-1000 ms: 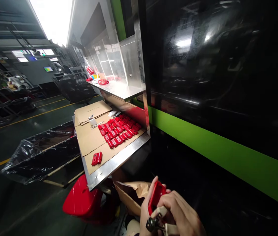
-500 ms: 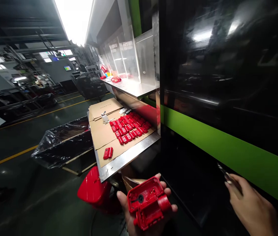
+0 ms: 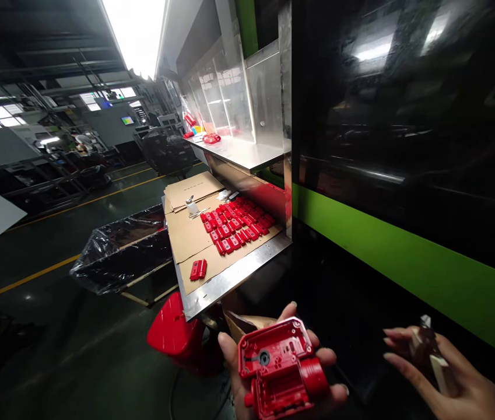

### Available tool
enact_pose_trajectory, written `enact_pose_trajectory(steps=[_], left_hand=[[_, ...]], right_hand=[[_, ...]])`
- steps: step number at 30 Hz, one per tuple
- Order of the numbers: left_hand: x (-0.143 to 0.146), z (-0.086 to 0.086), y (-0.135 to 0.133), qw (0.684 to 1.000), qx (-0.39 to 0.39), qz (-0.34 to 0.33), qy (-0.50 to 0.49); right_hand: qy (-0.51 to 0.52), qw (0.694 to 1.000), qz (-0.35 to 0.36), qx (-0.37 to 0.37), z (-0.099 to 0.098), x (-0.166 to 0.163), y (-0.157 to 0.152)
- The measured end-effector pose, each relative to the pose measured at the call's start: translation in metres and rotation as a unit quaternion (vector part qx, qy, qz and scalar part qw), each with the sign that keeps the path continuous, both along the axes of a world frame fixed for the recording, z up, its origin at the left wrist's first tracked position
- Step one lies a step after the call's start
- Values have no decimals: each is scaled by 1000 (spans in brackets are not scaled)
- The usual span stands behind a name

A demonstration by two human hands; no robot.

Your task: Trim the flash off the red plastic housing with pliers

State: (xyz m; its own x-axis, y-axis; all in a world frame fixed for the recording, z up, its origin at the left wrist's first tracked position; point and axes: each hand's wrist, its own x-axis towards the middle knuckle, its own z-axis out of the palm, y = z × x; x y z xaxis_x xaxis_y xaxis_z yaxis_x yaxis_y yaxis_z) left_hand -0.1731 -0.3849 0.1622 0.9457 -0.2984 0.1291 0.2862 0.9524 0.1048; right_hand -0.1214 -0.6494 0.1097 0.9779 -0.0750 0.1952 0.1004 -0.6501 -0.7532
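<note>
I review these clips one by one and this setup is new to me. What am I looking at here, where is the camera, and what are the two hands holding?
The camera sits on a person's head, looking forward and down at their own bare hands. The left hand cradles a red plastic housing, open side up. The right hand holds a small cutting tool. Ahead, a steel workbench covered with cardboard carries rows of small red parts and one separate red piece. A green-striped machine stands on the right.

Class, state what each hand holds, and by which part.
Left hand cradles a red plastic housing from beneath, open side up. Right hand holds a small cutting tool by its handles.
</note>
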Motion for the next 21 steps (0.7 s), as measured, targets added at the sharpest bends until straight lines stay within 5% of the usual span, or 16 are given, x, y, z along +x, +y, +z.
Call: enact_pose_trajectory(steps=[3, 6, 12, 21], left_hand=[[2, 1, -4, 999, 34, -3, 27], [5, 0, -11, 995, 22, -29, 97], [7, -2, -13, 969, 4, -105, 225], [-14, 9, -11, 980, 58, -95, 166]], right_hand=[[-73, 980, 168, 80, 18, 1, 17], [-88, 949, 250, 171, 36, -2, 43], [-145, 898, 308, 280, 53, -10, 86], [-245, 876, 311, 274, 60, -27, 82]])
